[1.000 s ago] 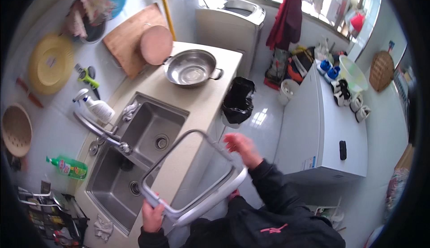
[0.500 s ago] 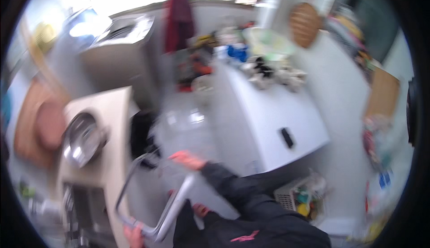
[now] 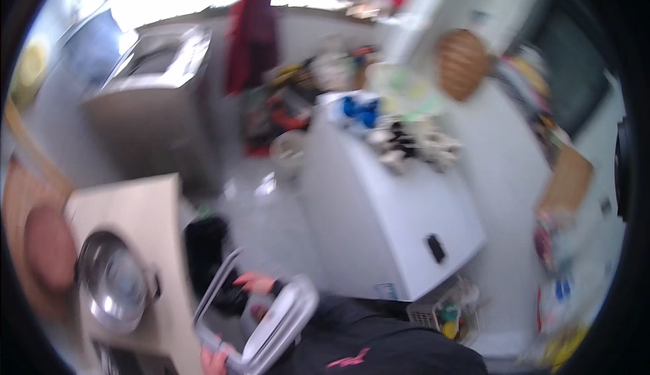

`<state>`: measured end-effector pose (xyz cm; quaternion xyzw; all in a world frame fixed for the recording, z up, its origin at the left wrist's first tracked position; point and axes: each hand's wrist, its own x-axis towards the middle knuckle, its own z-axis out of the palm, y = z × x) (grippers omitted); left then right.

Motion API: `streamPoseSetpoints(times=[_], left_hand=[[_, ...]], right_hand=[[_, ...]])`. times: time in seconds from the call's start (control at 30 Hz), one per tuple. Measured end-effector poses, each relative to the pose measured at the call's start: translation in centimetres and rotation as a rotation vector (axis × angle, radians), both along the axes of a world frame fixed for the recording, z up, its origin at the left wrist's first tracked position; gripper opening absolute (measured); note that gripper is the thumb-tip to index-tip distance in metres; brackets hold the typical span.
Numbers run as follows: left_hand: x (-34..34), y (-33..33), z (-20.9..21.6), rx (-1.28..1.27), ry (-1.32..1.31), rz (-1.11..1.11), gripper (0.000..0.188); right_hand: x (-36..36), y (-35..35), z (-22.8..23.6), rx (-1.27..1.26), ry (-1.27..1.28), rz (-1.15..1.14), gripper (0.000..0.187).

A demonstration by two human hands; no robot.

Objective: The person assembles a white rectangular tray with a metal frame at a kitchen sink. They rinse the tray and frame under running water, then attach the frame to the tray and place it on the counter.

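Observation:
A light grey frame with a bent tube and a white panel [image 3: 279,321], like a folding stool, is tilted in front of me at the lower middle. My left hand [image 3: 214,360] grips its near lower corner, fingers partly hidden by the frame. My right hand [image 3: 256,282] is between the tube and the panel, fingers stretched to the left. Motion blurs it, and I cannot tell whether it touches the frame. Beyond the tube, beside the counter, is a black bag-like shape [image 3: 205,239].
On the left, a counter [image 3: 132,202] bears a steel pan [image 3: 112,281]; a reddish round board or lid [image 3: 51,246] is beside it. A white cabinet-like block [image 3: 420,216] stands right, with a black phone-like object [image 3: 435,248] on top. A filled basket [image 3: 423,315] sits below it.
The view has turned, so the room appears shifted down and left. The frame is tilted more, with its white panel now showing, and my right hand has moved in between tube and panel.

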<state>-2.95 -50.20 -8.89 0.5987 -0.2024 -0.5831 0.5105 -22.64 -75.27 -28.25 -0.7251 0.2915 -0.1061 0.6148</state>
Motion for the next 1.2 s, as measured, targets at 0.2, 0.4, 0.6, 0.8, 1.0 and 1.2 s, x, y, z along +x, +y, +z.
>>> streamPoseSetpoints(times=[0.2,0.4,0.6,0.8,1.0,1.2], left_hand=[[-4.3,-5.6,5.3,0.150,-0.085,0.012,0.041],[-7.1,-10.8,4.3,0.361,-0.034,0.270,0.042],[-9.6,-13.4,1.7,0.419,-0.061,0.547,0.034],[-10.0,-14.1,-1.1,0.462,-0.119,0.694,0.036],[-9.0,-14.4,-4.1,0.470,-0.109,0.780,0.029],[-8.3,-15.0,-6.9,0.604,-0.283,0.738,0.029]], right_hand=[[-7.2,-5.5,5.3,0.480,0.277,-0.297,0.019],[-7.9,-17.5,14.3,0.927,-0.117,-0.452,0.039],[-2.2,-24.3,20.8,0.532,-0.066,0.139,0.047],[4.4,-23.8,19.9,-0.129,0.183,0.398,0.050],[7.9,-22.7,17.5,-0.485,0.271,0.427,0.033],[9.8,-22.6,15.6,-0.559,0.295,0.463,0.029]])
